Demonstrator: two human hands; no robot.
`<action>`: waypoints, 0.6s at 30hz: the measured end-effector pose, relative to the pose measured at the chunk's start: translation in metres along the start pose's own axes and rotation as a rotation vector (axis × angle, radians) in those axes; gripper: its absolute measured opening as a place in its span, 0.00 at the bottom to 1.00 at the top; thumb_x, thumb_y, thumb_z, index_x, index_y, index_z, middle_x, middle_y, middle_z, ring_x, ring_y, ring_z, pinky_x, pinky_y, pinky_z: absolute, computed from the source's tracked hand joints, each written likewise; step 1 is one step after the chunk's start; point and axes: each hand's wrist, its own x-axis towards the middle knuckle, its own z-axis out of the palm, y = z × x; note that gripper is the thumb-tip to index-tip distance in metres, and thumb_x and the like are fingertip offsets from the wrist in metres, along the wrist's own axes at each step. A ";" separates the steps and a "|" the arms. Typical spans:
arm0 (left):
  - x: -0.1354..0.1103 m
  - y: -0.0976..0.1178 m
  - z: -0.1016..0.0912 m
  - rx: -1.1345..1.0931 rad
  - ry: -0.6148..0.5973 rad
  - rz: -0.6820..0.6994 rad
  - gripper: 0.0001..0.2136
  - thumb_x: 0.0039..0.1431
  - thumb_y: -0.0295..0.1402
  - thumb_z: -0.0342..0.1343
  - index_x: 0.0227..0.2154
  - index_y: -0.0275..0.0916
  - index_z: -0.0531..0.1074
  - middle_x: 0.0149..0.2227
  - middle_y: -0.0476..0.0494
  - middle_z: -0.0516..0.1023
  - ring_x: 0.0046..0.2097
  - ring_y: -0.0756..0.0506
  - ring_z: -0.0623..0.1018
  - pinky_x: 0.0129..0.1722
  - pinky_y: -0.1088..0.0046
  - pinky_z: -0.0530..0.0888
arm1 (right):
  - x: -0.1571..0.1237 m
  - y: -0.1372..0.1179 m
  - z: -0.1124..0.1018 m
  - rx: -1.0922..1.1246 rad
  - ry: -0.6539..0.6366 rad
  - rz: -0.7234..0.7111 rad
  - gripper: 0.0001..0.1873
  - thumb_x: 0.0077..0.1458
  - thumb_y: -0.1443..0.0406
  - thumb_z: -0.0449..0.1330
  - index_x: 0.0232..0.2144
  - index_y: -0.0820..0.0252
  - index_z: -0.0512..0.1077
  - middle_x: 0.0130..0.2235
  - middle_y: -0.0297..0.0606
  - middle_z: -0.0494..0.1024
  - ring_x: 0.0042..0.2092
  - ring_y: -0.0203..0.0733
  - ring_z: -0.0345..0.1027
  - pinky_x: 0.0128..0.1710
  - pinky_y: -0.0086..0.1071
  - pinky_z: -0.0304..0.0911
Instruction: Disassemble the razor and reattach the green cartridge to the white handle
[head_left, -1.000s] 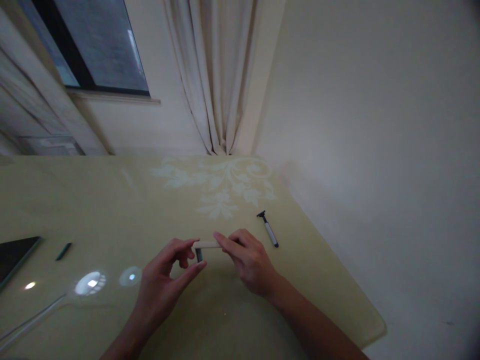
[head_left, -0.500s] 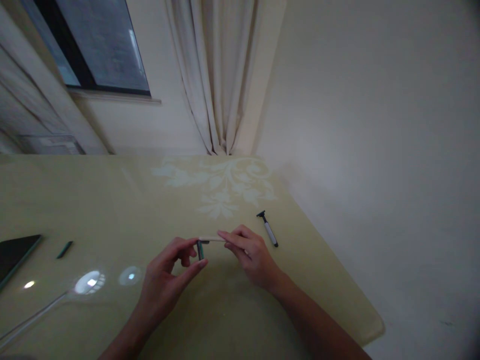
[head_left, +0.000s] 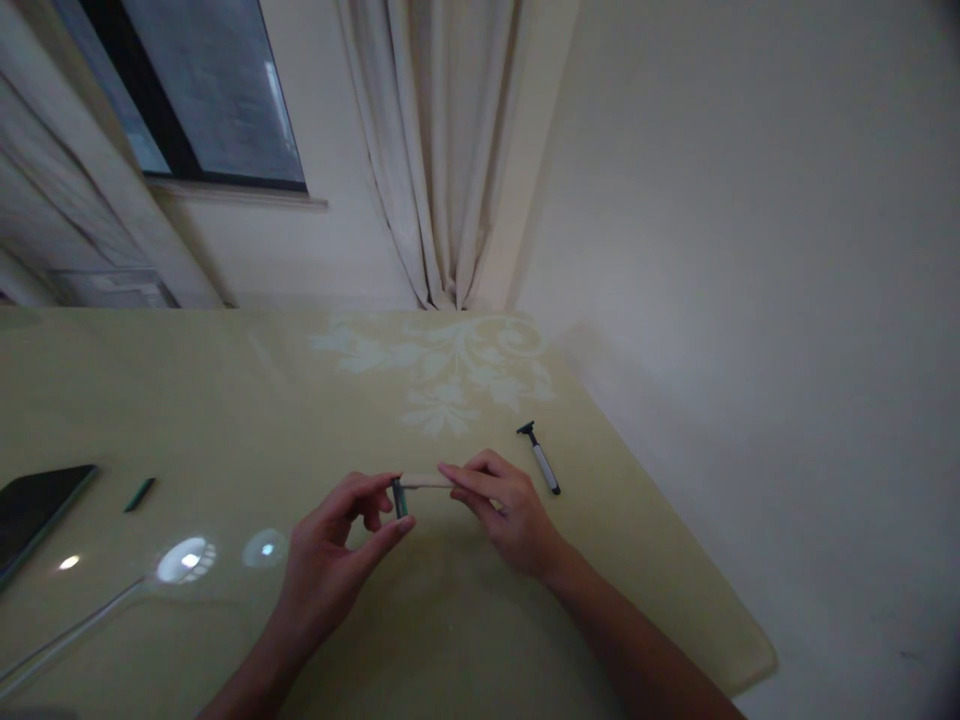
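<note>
Between the thumb and fingers of my left hand (head_left: pixel 337 540) is a small dark-and-green razor cartridge (head_left: pixel 400 497), held upright on its edge. My right hand (head_left: pixel 506 510) pinches a slim pale stick (head_left: pixel 426 481), kept level. The stick's left end meets the top of the cartridge near my left fingertips; its exact kind is too small to tell. Both hands are over the table. Beyond my right hand lies a razor (head_left: pixel 543 460) with a grey and black handle and a dark T-shaped head.
A small dark-green piece (head_left: pixel 140 495) lies on the table (head_left: pixel 225 420) at left, near a dark flat device (head_left: pixel 37 510). A pale cable (head_left: pixel 75 632) crosses the lower left. Bright reflections shine there. A wall (head_left: pixel 750 300) borders the table's right side.
The stick's left end has shifted slightly against the cartridge, and the dark bit under its tip shows less. The whole view has moved a little; both hands keep their grips.
</note>
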 end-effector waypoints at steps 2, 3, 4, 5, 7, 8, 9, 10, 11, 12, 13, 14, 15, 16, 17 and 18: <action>0.000 0.000 0.001 -0.014 0.004 -0.006 0.16 0.62 0.32 0.71 0.51 0.48 0.81 0.35 0.50 0.76 0.34 0.48 0.77 0.38 0.71 0.76 | 0.000 0.001 0.000 0.010 0.023 0.010 0.17 0.74 0.61 0.61 0.61 0.50 0.79 0.40 0.38 0.76 0.40 0.40 0.70 0.41 0.33 0.67; 0.000 0.001 0.001 -0.018 0.008 -0.009 0.15 0.62 0.32 0.71 0.51 0.48 0.81 0.35 0.50 0.76 0.34 0.48 0.77 0.38 0.71 0.76 | 0.000 0.001 -0.001 0.024 0.015 0.002 0.17 0.74 0.61 0.62 0.61 0.50 0.79 0.40 0.38 0.76 0.40 0.40 0.70 0.40 0.33 0.67; 0.001 0.001 0.001 -0.020 0.014 -0.011 0.15 0.62 0.32 0.71 0.51 0.48 0.81 0.36 0.50 0.77 0.34 0.48 0.77 0.38 0.71 0.76 | 0.000 0.001 -0.001 0.036 -0.003 -0.010 0.17 0.74 0.60 0.62 0.61 0.50 0.80 0.40 0.38 0.76 0.40 0.40 0.70 0.40 0.33 0.67; 0.001 0.001 0.001 -0.024 0.017 -0.012 0.15 0.61 0.32 0.71 0.51 0.47 0.82 0.36 0.50 0.77 0.34 0.48 0.77 0.39 0.71 0.76 | 0.000 0.002 -0.002 0.041 -0.025 -0.021 0.17 0.74 0.60 0.61 0.61 0.50 0.80 0.40 0.38 0.76 0.39 0.39 0.70 0.40 0.33 0.67; 0.002 0.001 0.001 -0.033 0.022 -0.012 0.15 0.61 0.32 0.71 0.51 0.47 0.82 0.35 0.50 0.76 0.34 0.48 0.77 0.39 0.71 0.76 | 0.001 0.002 -0.003 0.019 -0.042 -0.021 0.17 0.74 0.60 0.61 0.60 0.51 0.80 0.40 0.38 0.76 0.39 0.39 0.70 0.39 0.33 0.67; 0.002 0.001 0.000 -0.037 0.023 -0.011 0.15 0.61 0.32 0.71 0.51 0.47 0.82 0.35 0.50 0.76 0.34 0.48 0.77 0.39 0.71 0.76 | 0.001 0.002 -0.003 0.000 -0.030 -0.009 0.17 0.74 0.60 0.61 0.60 0.51 0.80 0.40 0.38 0.76 0.39 0.40 0.70 0.40 0.33 0.67; 0.002 0.001 0.000 -0.037 0.022 -0.012 0.15 0.62 0.32 0.71 0.51 0.47 0.82 0.35 0.51 0.76 0.34 0.48 0.77 0.38 0.72 0.76 | 0.001 0.002 -0.004 -0.015 -0.006 0.005 0.16 0.74 0.60 0.61 0.60 0.51 0.80 0.39 0.38 0.76 0.39 0.40 0.70 0.40 0.33 0.67; 0.002 0.001 0.000 -0.035 0.020 -0.013 0.15 0.62 0.32 0.71 0.51 0.47 0.82 0.34 0.51 0.76 0.34 0.49 0.77 0.38 0.72 0.76 | 0.001 0.002 -0.004 -0.020 0.015 0.014 0.16 0.74 0.61 0.61 0.60 0.51 0.80 0.39 0.38 0.76 0.39 0.40 0.70 0.40 0.33 0.67; 0.002 0.001 0.000 -0.030 0.018 -0.015 0.15 0.61 0.32 0.71 0.51 0.47 0.82 0.34 0.51 0.76 0.34 0.49 0.77 0.38 0.72 0.75 | 0.001 0.002 -0.004 -0.014 0.023 0.013 0.16 0.74 0.61 0.62 0.60 0.50 0.80 0.39 0.38 0.76 0.39 0.40 0.70 0.40 0.33 0.67; 0.002 0.000 0.000 -0.026 0.020 -0.016 0.15 0.61 0.32 0.71 0.50 0.47 0.82 0.34 0.51 0.76 0.34 0.49 0.77 0.37 0.73 0.75 | 0.001 0.002 -0.003 -0.001 0.018 0.003 0.16 0.74 0.61 0.62 0.60 0.50 0.80 0.40 0.38 0.76 0.39 0.40 0.70 0.40 0.33 0.67; 0.002 0.000 0.000 -0.024 0.024 -0.016 0.15 0.61 0.32 0.71 0.50 0.47 0.82 0.34 0.51 0.76 0.34 0.49 0.77 0.37 0.73 0.75 | 0.001 0.002 -0.003 0.014 0.003 -0.009 0.16 0.74 0.61 0.62 0.60 0.49 0.80 0.40 0.38 0.76 0.39 0.40 0.70 0.40 0.33 0.67; 0.002 0.000 0.000 -0.027 0.031 -0.015 0.15 0.60 0.32 0.71 0.50 0.47 0.82 0.34 0.52 0.76 0.33 0.49 0.77 0.37 0.73 0.76 | 0.000 0.001 -0.002 0.026 -0.014 -0.023 0.17 0.74 0.61 0.62 0.60 0.49 0.80 0.40 0.38 0.76 0.39 0.40 0.70 0.39 0.32 0.67; 0.002 -0.001 0.000 -0.032 0.038 -0.013 0.15 0.60 0.32 0.72 0.50 0.47 0.82 0.34 0.52 0.76 0.33 0.49 0.77 0.37 0.73 0.76 | 0.000 0.001 -0.001 0.029 -0.026 -0.030 0.17 0.74 0.61 0.62 0.61 0.49 0.80 0.40 0.38 0.76 0.39 0.40 0.71 0.39 0.32 0.67; 0.002 -0.001 0.001 -0.039 0.043 -0.011 0.15 0.60 0.32 0.72 0.50 0.47 0.82 0.34 0.52 0.76 0.33 0.49 0.77 0.37 0.72 0.76 | 0.000 0.001 -0.001 0.020 -0.029 -0.029 0.17 0.74 0.62 0.62 0.61 0.50 0.80 0.40 0.38 0.76 0.40 0.40 0.71 0.40 0.33 0.67; 0.003 -0.002 0.001 -0.044 0.046 -0.010 0.16 0.60 0.32 0.71 0.50 0.47 0.82 0.34 0.52 0.76 0.33 0.49 0.77 0.37 0.72 0.76 | 0.000 0.002 0.000 0.006 -0.016 -0.022 0.17 0.74 0.62 0.62 0.60 0.50 0.80 0.40 0.39 0.76 0.40 0.40 0.70 0.40 0.33 0.67; 0.003 -0.002 0.001 -0.046 0.045 -0.011 0.15 0.60 0.32 0.71 0.50 0.47 0.82 0.34 0.51 0.76 0.33 0.49 0.77 0.38 0.72 0.76 | 0.000 0.002 0.000 -0.007 0.002 -0.013 0.17 0.73 0.63 0.62 0.60 0.51 0.80 0.40 0.39 0.76 0.40 0.40 0.70 0.40 0.33 0.67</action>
